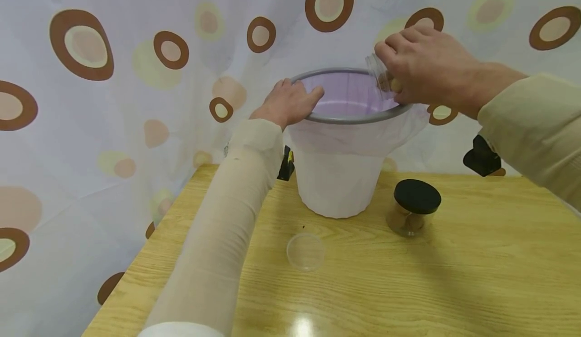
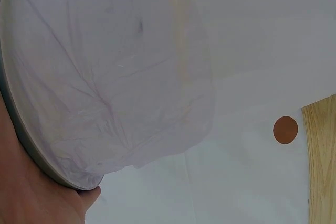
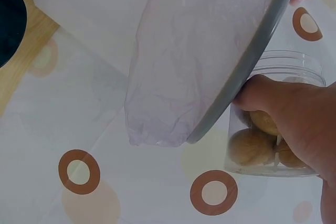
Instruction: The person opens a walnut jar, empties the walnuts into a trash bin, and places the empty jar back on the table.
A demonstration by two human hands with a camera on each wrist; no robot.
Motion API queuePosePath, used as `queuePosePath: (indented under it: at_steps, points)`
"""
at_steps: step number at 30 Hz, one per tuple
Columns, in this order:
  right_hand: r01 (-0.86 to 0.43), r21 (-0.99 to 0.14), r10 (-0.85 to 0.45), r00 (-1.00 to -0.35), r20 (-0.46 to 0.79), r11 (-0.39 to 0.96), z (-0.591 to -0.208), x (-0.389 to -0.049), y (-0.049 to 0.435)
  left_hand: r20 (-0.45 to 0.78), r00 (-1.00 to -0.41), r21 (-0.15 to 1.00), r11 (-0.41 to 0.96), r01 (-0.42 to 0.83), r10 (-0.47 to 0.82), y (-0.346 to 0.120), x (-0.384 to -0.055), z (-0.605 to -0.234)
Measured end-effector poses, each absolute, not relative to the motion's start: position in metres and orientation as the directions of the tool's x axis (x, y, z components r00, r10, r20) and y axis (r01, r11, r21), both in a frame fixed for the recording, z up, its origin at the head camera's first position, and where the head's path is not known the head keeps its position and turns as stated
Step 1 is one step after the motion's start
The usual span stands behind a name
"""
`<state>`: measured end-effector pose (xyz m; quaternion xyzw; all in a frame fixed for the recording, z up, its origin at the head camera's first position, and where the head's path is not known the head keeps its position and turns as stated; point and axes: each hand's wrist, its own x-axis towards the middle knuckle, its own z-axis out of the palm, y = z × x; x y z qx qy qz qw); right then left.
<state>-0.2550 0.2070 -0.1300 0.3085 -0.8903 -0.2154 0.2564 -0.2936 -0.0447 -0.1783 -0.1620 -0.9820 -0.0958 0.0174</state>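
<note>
A white trash bin [image 1: 338, 185] stands upright on the table, with a thin pale purple liner [image 1: 349, 137] folded out under its grey rim [image 1: 363, 119]. My left hand [image 1: 290, 100] grips that rim on the left side, also seen at the edge of the left wrist view. Over the rim's right side, my right hand [image 1: 426, 67] holds a clear jar [image 1: 373, 67] tilted, its uncovered threaded mouth toward the bin's opening. Several walnuts [image 3: 252, 148] show inside the jar in the right wrist view. The right thumb lies right at the rim.
A second jar [image 1: 404, 221] with a black lid [image 1: 417, 195] stands on the wooden table [image 1: 499, 256], right of the bin. A clear round lid [image 1: 305, 251] lies in front. Behind hangs a white curtain [image 1: 181, 4] with brown ring prints.
</note>
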Motion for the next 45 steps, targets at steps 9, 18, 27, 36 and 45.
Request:
queuePosePath:
  at_steps: [9,18,27,36,45]
  points:
    - [-0.443,0.572,-0.685,-0.654,0.321,0.691,-0.133,-0.256,0.207,0.077,-0.945,0.184,0.926,0.328,0.319,-0.045,-0.293,-0.180]
    - [-0.435,0.570,-0.677,-0.661,0.323,0.697,-0.131,-0.256,0.207,0.077,-0.946,0.185,0.928,0.325,0.316,-0.045,-0.292,-0.177]
    - [-0.445,0.580,-0.692,-0.651,0.314,0.682,-0.130,-0.254,0.207,0.068,-0.947,0.193,0.927,0.321,0.314,-0.044,-0.291,-0.177]
    - [-0.468,0.628,-0.757,-0.566,0.327,0.622,-0.133,-0.253,0.212,0.078,-0.943,0.174,0.927,0.332,0.323,-0.044,-0.291,-0.178]
    - [-0.452,0.653,-0.766,-0.549,0.333,0.608,-0.133,-0.252,0.217,0.080,-0.946,0.188,0.928,0.323,0.313,-0.044,-0.292,-0.178]
